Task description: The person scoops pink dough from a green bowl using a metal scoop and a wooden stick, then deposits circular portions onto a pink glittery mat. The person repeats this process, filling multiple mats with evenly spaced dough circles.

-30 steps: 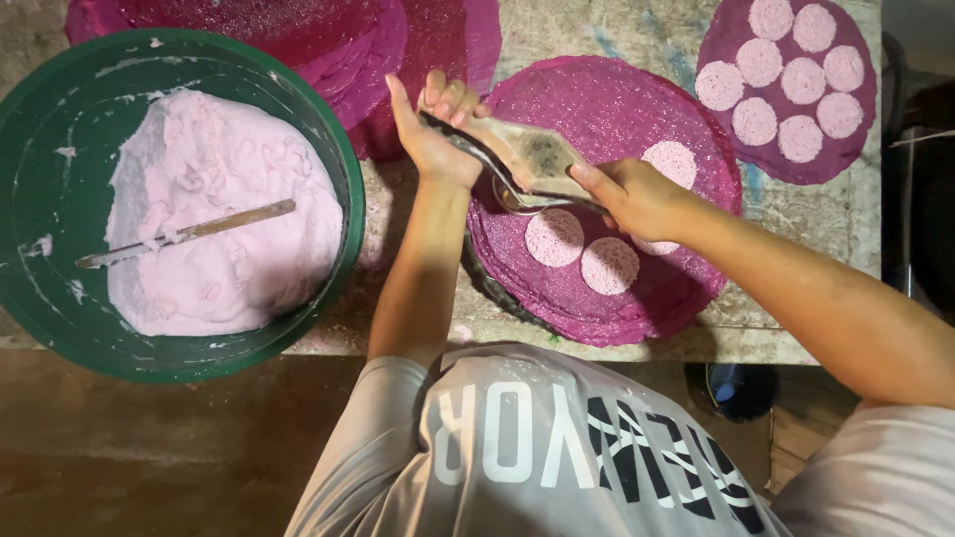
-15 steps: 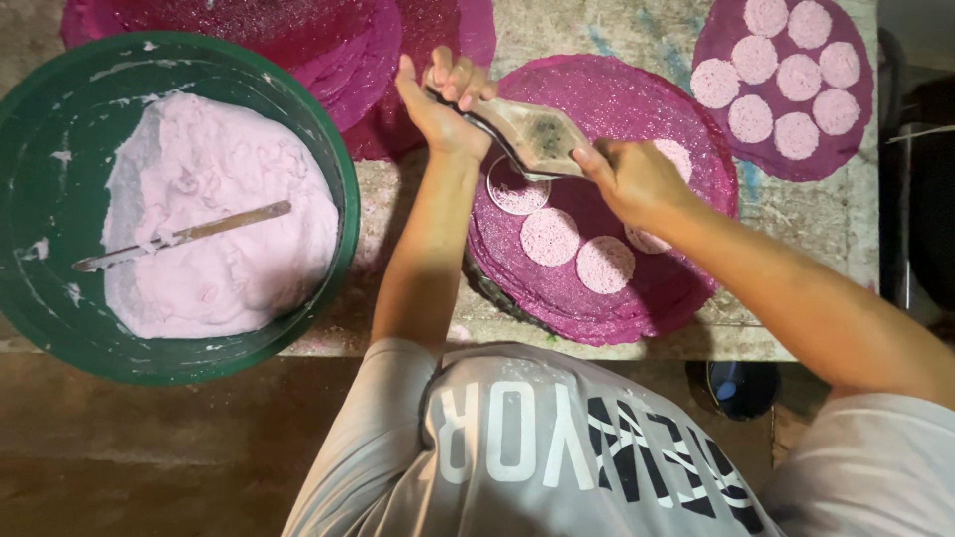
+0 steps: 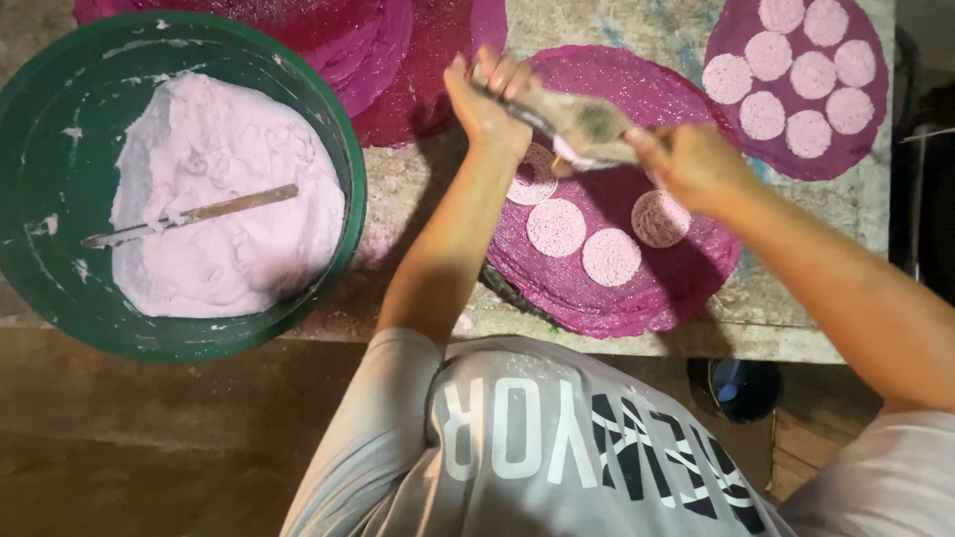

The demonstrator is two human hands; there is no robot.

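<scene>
Low in the frame is the person's grey printed shirt (image 3: 557,447). Above it, at centre, a stack of round magenta mats (image 3: 617,288) lies on the stone table (image 3: 796,328), bearing four pale pink paste discs (image 3: 556,227). Over the mats, the left hand (image 3: 484,99) and right hand (image 3: 691,164) each grip one end of a smeared flat scraper (image 3: 577,124). At upper left sits a green basin (image 3: 60,109) of pink paste (image 3: 229,199) with a stick (image 3: 189,215) lying in it. Upper right, another mat (image 3: 736,139) carries seven discs.
</scene>
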